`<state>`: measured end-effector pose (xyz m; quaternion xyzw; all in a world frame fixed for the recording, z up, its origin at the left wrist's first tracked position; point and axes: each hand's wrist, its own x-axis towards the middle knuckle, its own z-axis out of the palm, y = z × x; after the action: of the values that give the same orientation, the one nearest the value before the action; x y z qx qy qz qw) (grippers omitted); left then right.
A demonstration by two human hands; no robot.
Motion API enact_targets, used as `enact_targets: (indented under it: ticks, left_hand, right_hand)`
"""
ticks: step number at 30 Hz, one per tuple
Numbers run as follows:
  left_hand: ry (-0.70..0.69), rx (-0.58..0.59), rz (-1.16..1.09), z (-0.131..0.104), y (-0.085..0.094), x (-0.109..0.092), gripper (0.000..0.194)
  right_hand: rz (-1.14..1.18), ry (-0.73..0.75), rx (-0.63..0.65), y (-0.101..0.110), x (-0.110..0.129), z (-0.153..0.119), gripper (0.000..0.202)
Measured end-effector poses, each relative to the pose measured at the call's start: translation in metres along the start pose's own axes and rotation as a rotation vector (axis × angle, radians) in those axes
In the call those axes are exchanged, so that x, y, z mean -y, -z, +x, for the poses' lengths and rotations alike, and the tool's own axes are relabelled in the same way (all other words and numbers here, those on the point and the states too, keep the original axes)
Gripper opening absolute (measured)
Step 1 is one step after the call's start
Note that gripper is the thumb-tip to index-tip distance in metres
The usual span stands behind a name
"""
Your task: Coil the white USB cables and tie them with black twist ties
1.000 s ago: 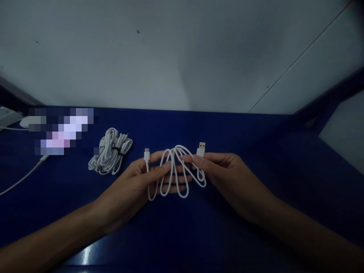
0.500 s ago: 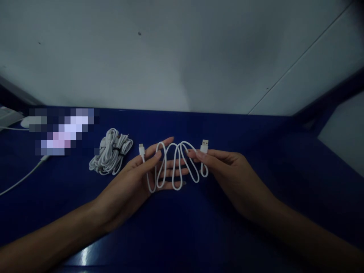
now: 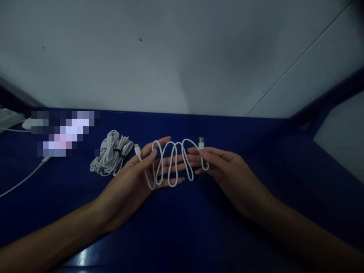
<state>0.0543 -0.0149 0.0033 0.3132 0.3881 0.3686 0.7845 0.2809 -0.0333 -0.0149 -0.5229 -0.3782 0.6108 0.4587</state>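
A white USB cable [image 3: 172, 167] hangs in several zigzag loops between my two hands, above the blue table. My left hand [image 3: 139, 170] pinches the loops at its end between thumb and index finger, its other fingers stretched out behind the cable. The small plug [image 3: 137, 149] sticks up beside that index finger. With thumb and fingers, my right hand [image 3: 224, 163] grips the other end just below the USB-A plug [image 3: 201, 143], which points upward. A short bend of cable dangles under the right thumb.
A bundle of white cables [image 3: 111, 153] with dark ties lies on the blue table [image 3: 182, 227], left of my hands. Farther left are a blurred-out bright object [image 3: 68, 134] with a white cord [image 3: 25, 182] and a white item. A grey wall [image 3: 170, 57] rises behind.
The loops are spread slightly wider and shifted a little left. My left hand moved slightly left, and the USB-A plug in my right hand has turned and risen slightly.
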Motion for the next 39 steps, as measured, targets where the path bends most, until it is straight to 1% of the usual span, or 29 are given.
enact_targets:
  ticks: [4,8,13,15,19,24,26,29,32,36,39]
  left_hand:
    - [-0.007,-0.005,-0.001,-0.0003,0.0007,0.0000,0.041]
    - [-0.012,-0.013,-0.010,-0.0008,0.0017,0.0009,0.040]
    - [-0.023,-0.005,-0.031,0.0013,0.0012,0.0005,0.040]
    - [-0.024,-0.016,-0.035,0.0020,0.0004,-0.0002,0.040]
    - [-0.027,-0.028,-0.033,0.0009,0.0004,-0.0002,0.038]
    - [-0.038,-0.013,-0.039,-0.0012,0.0027,0.0013,0.038]
    - [-0.042,-0.010,-0.042,-0.0009,0.0033,0.0012,0.038]
    - [-0.047,-0.014,-0.047,0.0001,0.0040,0.0006,0.037]
    - [-0.043,-0.024,-0.037,0.0007,0.0045,0.0001,0.037]
    - [-0.032,-0.038,-0.030,0.0003,0.0040,-0.0004,0.038]
    - [-0.026,-0.044,-0.026,-0.0003,0.0024,-0.0007,0.040]
  right_hand:
    - [0.001,0.017,-0.012,0.0006,-0.0022,0.0008,0.024]
    - [-0.113,0.034,-0.002,0.0036,-0.0051,0.0002,0.030]
    - [-0.177,0.041,0.086,0.0057,-0.0037,-0.0022,0.030]
    - [-0.161,0.049,0.123,0.0058,-0.0021,-0.0023,0.034]
    - [-0.127,0.050,0.162,0.0068,-0.0004,-0.0006,0.052]
    - [-0.058,0.036,0.205,0.0079,0.0007,-0.0002,0.054]
    - [-0.040,0.044,0.232,0.0080,0.0012,-0.0007,0.050]
    - [-0.003,0.071,0.272,0.0077,0.0018,-0.0013,0.033]
    - [0.037,0.068,0.297,0.0068,0.0019,-0.0009,0.024]
    - [0.038,0.049,0.283,0.0050,0.0012,0.0005,0.016]
    - [-0.067,0.120,0.238,0.0033,0.0012,-0.0004,0.016]
